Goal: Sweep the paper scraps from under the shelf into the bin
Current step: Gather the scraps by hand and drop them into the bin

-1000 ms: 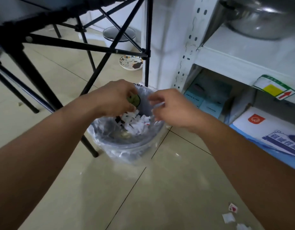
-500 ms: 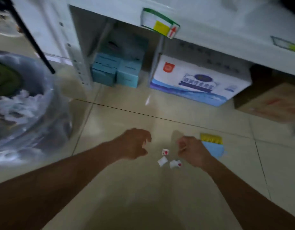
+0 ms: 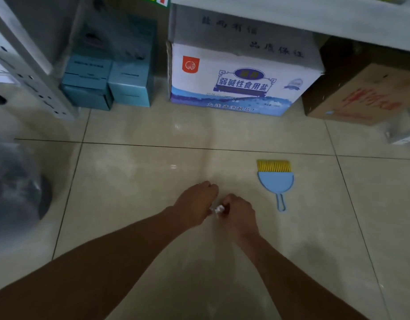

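My left hand [image 3: 197,204] and my right hand [image 3: 238,213] are down on the tiled floor, pressed close together. Small white paper scraps [image 3: 218,209] show in the gap between them, pinched by the fingers of both hands. A blue hand brush with yellow bristles [image 3: 276,181] lies flat on the floor just right of my right hand, untouched. The bin [image 3: 17,190], lined with a clear plastic bag, is blurred at the left edge. The white shelf [image 3: 291,10] runs across the top.
Under the shelf stand two blue boxes [image 3: 107,84], a white and blue carton [image 3: 236,84] and a brown cardboard box [image 3: 365,93]. A perforated white shelf post [image 3: 31,72] stands at the left. Bare tile lies between the cartons and my hands.
The view swung from the bin down to the floor by the shelf. My hands left the bin, reached the scraps, and have closed together over them.
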The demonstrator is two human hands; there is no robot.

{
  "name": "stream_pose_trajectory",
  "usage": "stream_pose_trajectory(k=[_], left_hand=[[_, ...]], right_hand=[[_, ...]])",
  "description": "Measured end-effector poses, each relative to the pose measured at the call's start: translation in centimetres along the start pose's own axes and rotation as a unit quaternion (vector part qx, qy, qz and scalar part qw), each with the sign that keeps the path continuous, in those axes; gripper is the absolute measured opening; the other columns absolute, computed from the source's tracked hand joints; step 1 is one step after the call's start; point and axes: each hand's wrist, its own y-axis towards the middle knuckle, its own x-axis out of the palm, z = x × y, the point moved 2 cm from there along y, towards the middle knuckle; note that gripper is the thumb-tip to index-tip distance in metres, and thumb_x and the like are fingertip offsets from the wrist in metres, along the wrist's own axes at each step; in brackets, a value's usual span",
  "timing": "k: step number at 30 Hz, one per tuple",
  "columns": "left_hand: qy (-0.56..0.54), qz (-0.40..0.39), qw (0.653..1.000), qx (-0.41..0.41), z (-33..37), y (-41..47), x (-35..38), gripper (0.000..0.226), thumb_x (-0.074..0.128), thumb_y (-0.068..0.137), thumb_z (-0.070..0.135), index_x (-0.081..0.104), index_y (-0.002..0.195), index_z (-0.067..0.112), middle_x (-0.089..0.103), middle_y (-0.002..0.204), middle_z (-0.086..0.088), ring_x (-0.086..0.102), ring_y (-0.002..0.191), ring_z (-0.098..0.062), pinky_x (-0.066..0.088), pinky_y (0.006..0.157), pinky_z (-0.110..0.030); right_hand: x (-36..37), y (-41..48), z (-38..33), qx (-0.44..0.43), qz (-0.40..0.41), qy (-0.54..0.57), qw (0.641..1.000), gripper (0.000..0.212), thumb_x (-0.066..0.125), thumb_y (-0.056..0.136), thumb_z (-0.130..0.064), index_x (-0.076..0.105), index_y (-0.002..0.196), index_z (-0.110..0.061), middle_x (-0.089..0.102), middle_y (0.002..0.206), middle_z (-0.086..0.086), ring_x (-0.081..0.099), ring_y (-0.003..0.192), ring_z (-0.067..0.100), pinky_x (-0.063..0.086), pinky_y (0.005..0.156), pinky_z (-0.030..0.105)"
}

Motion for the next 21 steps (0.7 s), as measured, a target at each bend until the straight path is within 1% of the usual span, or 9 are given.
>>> stream_pose_trajectory(k=[4,7,9,12,14,16,18,20,21], left_hand=[[0.032,-0.003,0.999,-0.014,0.3,0.1,0.8,0.017,0.063,0.084,0.018,0.060,0.100,0.015,0.057,0.109,-0.011,0.058,0.101,-0.032,0.046,0.082,-0.040],[0.057,0.011,0.998,-0.014,0.7,-0.3,1.0,0.019,0.055,0.087,0.009,0.066,0.102,0.015,0.060,0.111,-0.011,0.059,0.103,-0.031,0.046,0.085,-0.039],[-0.005,0.043,0.999,-0.024,0.0,-0.9,0.8,0.020,0.056,0.084,0.011,0.070,0.098,0.018,0.066,0.106,-0.007,0.063,0.100,-0.029,0.044,0.079,-0.032],[-0.155,0.122,0.977,-0.077,-1.8,-2.4,-2.0,0.012,0.069,0.075,0.020,0.074,0.085,0.022,0.071,0.091,-0.001,0.066,0.090,-0.022,0.041,0.073,-0.024],[-0.207,0.170,0.956,-0.120,-2.9,-3.8,-5.6,0.013,0.077,0.070,0.022,0.076,0.084,0.021,0.069,0.082,0.001,0.065,0.081,-0.016,0.042,0.068,-0.020],[-0.246,0.219,0.933,-0.144,-3.8,-6.0,-10.2,0.015,0.081,0.069,0.020,0.077,0.083,0.020,0.072,0.076,-0.001,0.069,0.073,-0.017,0.050,0.068,-0.020],[-0.273,0.256,0.915,-0.148,-4.4,-8.7,-14.7,0.016,0.081,0.072,0.020,0.076,0.087,0.019,0.075,0.078,-0.004,0.073,0.070,-0.018,0.060,0.071,-0.029],[-0.288,0.299,0.898,-0.146,-4.9,-12.6,-19.2,0.015,0.080,0.075,0.020,0.074,0.089,0.020,0.075,0.079,-0.003,0.074,0.069,-0.017,0.062,0.069,-0.032],[-0.299,0.333,0.884,-0.137,-5.2,-14.7,-21.3,0.015,0.081,0.075,0.019,0.074,0.088,0.019,0.075,0.077,-0.004,0.074,0.069,-0.019,0.062,0.069,-0.034]], right_hand=[[0.1,0.7,-0.2,0.029,0.007,0.041,0.999,0.013,0.067,0.075,-0.017,0.060,0.075,-0.028,0.062,0.093,0.002,0.064,0.082,0.020,0.046,0.069,0.026],[0.5,0.7,-0.5,0.019,-0.018,0.042,0.999,0.011,0.067,0.074,-0.015,0.069,0.078,-0.025,0.073,0.086,0.001,0.069,0.083,0.021,0.053,0.073,0.028],[0.4,0.5,-0.7,0.017,-0.026,0.096,0.995,0.005,0.072,0.070,-0.020,0.069,0.071,-0.024,0.075,0.075,0.002,0.072,0.075,0.022,0.058,0.073,0.034],[-1.7,1.1,-2.4,0.012,-0.027,0.167,0.985,0.008,0.077,0.063,-0.021,0.070,0.065,-0.017,0.071,0.058,0.005,0.069,0.056,0.019,0.060,0.064,0.041],[-4.1,1.9,-5.2,-0.020,-0.030,0.215,0.976,0.008,0.077,0.064,-0.017,0.070,0.064,-0.015,0.068,0.055,0.006,0.063,0.049,0.021,0.060,0.060,0.046],[-6.9,2.0,-9.4,-0.061,-0.045,0.278,0.958,0.009,0.077,0.072,-0.005,0.070,0.068,-0.009,0.066,0.058,0.010,0.058,0.050,0.022,0.059,0.061,0.047],[-10.0,1.4,-14.1,-0.119,-0.064,0.313,0.940,0.004,0.073,0.078,0.003,0.068,0.078,0.003,0.063,0.061,0.013,0.057,0.051,0.020,0.058,0.060,0.042],[-12.4,-0.3,-19.7,-0.193,-0.094,0.321,0.922,0.006,0.072,0.080,0.003,0.067,0.082,0.001,0.064,0.063,0.011,0.059,0.050,0.015,0.060,0.057,0.033],[-13.0,-1.3,-22.5,-0.227,-0.113,0.321,0.913,0.007,0.073,0.080,0.002,0.068,0.082,-0.002,0.066,0.065,0.011,0.061,0.051,0.014,0.060,0.056,0.031]])
